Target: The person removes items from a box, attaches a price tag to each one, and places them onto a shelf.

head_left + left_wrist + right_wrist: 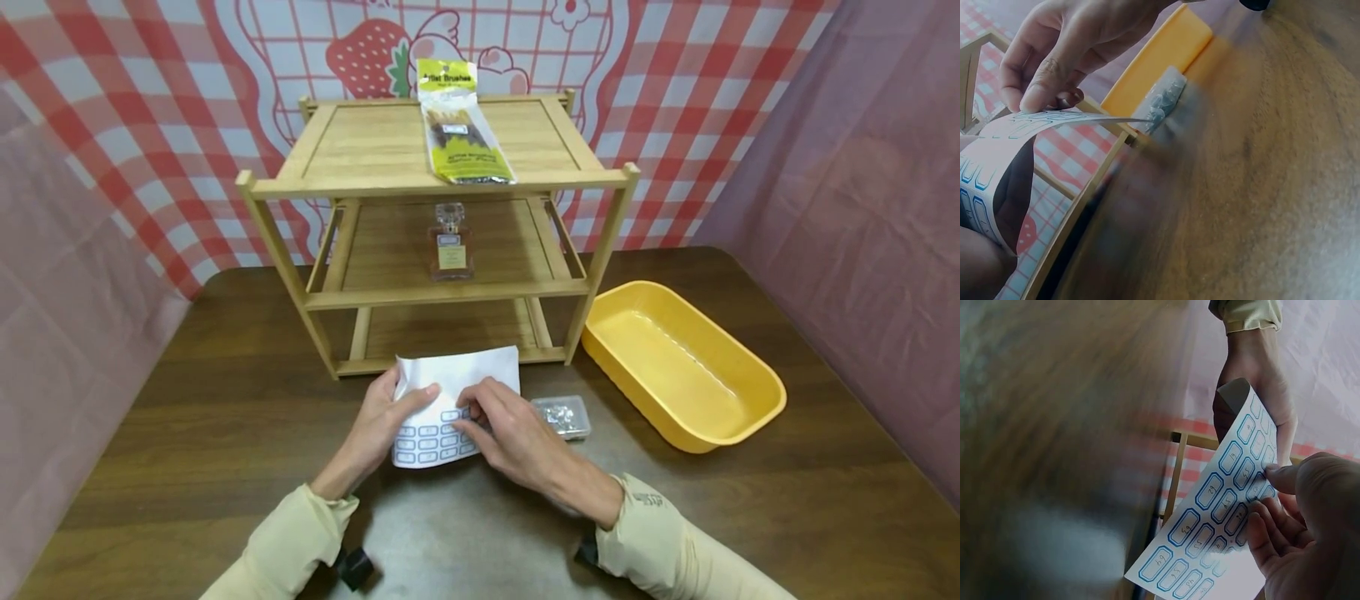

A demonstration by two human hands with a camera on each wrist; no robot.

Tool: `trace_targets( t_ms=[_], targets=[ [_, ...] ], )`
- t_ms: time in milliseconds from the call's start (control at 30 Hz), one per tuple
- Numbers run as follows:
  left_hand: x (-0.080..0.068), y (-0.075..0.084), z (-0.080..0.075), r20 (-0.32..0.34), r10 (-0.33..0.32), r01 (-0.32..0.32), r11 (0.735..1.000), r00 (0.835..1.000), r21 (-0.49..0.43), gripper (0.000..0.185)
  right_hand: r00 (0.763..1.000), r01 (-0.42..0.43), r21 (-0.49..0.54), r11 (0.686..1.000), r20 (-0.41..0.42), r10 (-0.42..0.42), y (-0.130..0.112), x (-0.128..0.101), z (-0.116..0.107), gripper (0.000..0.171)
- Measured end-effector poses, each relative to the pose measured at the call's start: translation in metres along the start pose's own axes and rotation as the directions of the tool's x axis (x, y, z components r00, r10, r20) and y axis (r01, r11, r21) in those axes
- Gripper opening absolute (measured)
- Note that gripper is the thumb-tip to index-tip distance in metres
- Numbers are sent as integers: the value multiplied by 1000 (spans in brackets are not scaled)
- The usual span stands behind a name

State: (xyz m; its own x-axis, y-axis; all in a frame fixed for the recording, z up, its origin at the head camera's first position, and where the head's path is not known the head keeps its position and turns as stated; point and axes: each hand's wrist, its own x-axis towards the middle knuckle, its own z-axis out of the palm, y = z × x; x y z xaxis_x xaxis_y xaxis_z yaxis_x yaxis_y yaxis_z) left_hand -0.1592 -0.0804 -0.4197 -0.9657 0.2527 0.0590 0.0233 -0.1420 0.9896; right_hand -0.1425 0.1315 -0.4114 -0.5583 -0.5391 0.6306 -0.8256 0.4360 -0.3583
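A white sheet of blue-bordered number stickers (427,446) is held up in front of the shelf, its upper part bare and its lower rows still bearing labels. My left hand (375,425) grips the sheet's left side, thumb on the printed face and fingers behind. The sheet bends in a curve in the left wrist view. On its right part, my right hand (517,429) pinches at the labels with thumb and curled fingers. Handwritten numbers show on the stickers (1210,490) in the right wrist view. Whether one label is lifted between the right fingertips is hard to see.
A three-tier wooden shelf (442,185) stands behind the hands. It bears a packet of artist brushes (468,137) on top and a perfume bottle (452,250) below. To the right are a small clear box of metal pieces (566,417) and a yellow basin (675,367).
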Motion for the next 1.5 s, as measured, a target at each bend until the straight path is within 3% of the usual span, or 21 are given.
trace_targets(
  t_ms=[467,800,1067,1500],
  targets=[
    [-1,0,2,-2,27,-27,996,1000,85,32,992,-123,89,988,33,121,-2,-2,0,22],
    [-3,4,1,-77,65,-56,991,995,121,25,994,-103,99,990,-15,105,-3,2,0,20],
    [-2,3,0,-61,105,-96,985,993,146,21,993,-112,54,992,-28,114,-4,3,2,22],
    [-2,0,0,-67,143,-128,974,987,186,23,994,-109,77,991,-8,110,-6,3,3,18]
  ],
)
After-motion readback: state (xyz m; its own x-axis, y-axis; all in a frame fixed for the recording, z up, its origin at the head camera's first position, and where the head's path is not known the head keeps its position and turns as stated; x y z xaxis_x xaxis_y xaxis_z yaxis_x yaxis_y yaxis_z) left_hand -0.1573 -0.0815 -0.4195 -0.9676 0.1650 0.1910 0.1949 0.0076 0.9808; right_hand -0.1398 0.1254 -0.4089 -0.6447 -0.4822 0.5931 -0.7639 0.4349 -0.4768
